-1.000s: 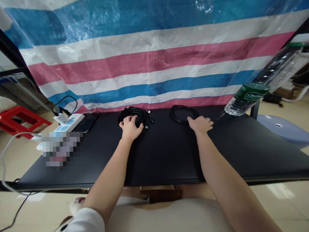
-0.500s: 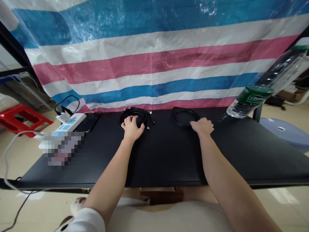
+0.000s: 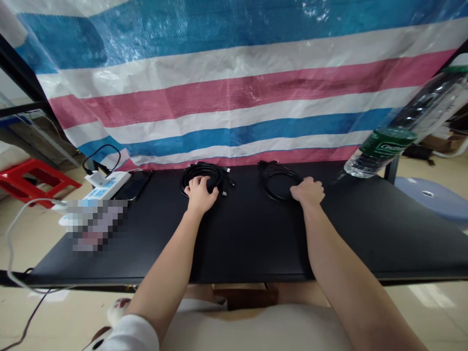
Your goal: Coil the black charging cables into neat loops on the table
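Two coils of black cable lie at the far side of a black table (image 3: 237,234). My left hand (image 3: 200,193) rests on the near edge of the thicker bundle of black cables (image 3: 206,174), fingers curled over it. My right hand (image 3: 309,191) is closed on the right side of the single black cable coil (image 3: 276,179), which sits a little askew with its loops spread.
A clear water bottle with a green label (image 3: 391,141) stands at the table's back right corner. A dark phone (image 3: 133,184) and a white power strip (image 3: 104,185) lie at the back left. A striped tarp (image 3: 234,83) hangs behind. A red stool (image 3: 32,180) stands left.
My right hand has closed on the single coil and drawn it slightly toward me, loosening its loops. My left hand has stayed on the cable bundle.
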A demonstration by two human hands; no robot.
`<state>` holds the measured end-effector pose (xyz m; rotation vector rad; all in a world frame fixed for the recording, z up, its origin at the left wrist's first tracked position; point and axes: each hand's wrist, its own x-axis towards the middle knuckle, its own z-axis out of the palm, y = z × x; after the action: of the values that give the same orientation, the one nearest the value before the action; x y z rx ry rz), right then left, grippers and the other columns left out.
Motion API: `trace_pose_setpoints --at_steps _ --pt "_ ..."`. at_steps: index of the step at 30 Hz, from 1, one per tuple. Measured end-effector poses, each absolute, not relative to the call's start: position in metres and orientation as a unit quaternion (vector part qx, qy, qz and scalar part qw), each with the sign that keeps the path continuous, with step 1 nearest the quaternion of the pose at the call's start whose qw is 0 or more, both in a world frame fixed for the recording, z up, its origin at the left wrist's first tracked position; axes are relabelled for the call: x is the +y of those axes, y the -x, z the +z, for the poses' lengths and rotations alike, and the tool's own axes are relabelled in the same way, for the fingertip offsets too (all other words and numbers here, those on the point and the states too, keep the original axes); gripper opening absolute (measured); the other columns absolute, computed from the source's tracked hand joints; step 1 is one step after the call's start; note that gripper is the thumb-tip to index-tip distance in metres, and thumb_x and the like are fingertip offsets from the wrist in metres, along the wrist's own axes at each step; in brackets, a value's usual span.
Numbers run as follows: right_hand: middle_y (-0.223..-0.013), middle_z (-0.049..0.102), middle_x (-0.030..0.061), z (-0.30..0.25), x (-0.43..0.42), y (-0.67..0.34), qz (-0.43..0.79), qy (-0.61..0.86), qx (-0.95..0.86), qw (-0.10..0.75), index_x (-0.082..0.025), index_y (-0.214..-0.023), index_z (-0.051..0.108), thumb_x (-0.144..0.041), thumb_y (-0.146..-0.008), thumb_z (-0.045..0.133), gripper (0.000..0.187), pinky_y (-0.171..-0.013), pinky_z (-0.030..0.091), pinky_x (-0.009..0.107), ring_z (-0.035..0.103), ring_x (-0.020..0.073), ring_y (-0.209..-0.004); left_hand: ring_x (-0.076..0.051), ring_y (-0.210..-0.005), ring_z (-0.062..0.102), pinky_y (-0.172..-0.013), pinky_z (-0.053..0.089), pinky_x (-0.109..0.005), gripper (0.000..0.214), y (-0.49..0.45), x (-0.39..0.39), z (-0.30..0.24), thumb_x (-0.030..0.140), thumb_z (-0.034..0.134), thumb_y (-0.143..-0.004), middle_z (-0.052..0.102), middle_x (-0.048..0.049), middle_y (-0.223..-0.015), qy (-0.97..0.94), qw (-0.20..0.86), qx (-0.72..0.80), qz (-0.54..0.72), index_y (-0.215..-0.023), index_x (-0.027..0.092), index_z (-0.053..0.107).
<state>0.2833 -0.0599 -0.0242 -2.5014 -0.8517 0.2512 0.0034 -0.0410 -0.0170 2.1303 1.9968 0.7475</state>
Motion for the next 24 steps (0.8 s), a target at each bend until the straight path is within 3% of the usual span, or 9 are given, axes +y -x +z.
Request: trace_pose_setpoints --at_steps 11,20,24 --pt "-0.112 0.059 0.0144 -0.034 -0.058 -0.288 0.085 0.897 -0.358 0.244 -0.022 -0.108 0.063 -0.015 -0.067 0.061 0.041 -0.093 0.041 0.048 0.055 0.0322 -0.110 -0.034 -0.128 0.043 -0.105 0.032 -0.055 0.039 -0.003 -0.038 -0.019 0.033 0.056 -0.077 0.058 -0.0127 -0.125 -0.708 0.072 0.654 0.258 -0.114 0.024 0.064" --pt "-0.109 0.062 0.0158 -0.034 -0.057 -0.290 0.068 0.899 -0.313 0.299 -0.020 -0.107 0.066 -0.018 -0.068 0.063 0.039 -0.090 0.044 0.047 0.057 0.0329 -0.106 -0.035 -0.128 0.043 -0.104 0.032 -0.056 0.037 -0.002 -0.037 -0.021 0.033 0.058 -0.076 0.058 -0.0128 -0.123 -0.704 0.073 0.650 0.276 -0.111 0.024 0.065" --pt "-0.110 0.062 0.0197 -0.034 -0.054 -0.293 0.078 0.898 -0.326 0.284 -0.016 -0.106 0.068 -0.031 -0.080 0.055 0.033 -0.090 0.045 0.049 0.059 0.0346 -0.106 -0.035 -0.125 0.045 -0.103 0.033 -0.056 0.036 -0.003 -0.037 -0.022 0.033 0.058 -0.076 0.058 -0.0128 -0.122 -0.706 0.071 0.646 0.282 -0.110 0.024 0.065"
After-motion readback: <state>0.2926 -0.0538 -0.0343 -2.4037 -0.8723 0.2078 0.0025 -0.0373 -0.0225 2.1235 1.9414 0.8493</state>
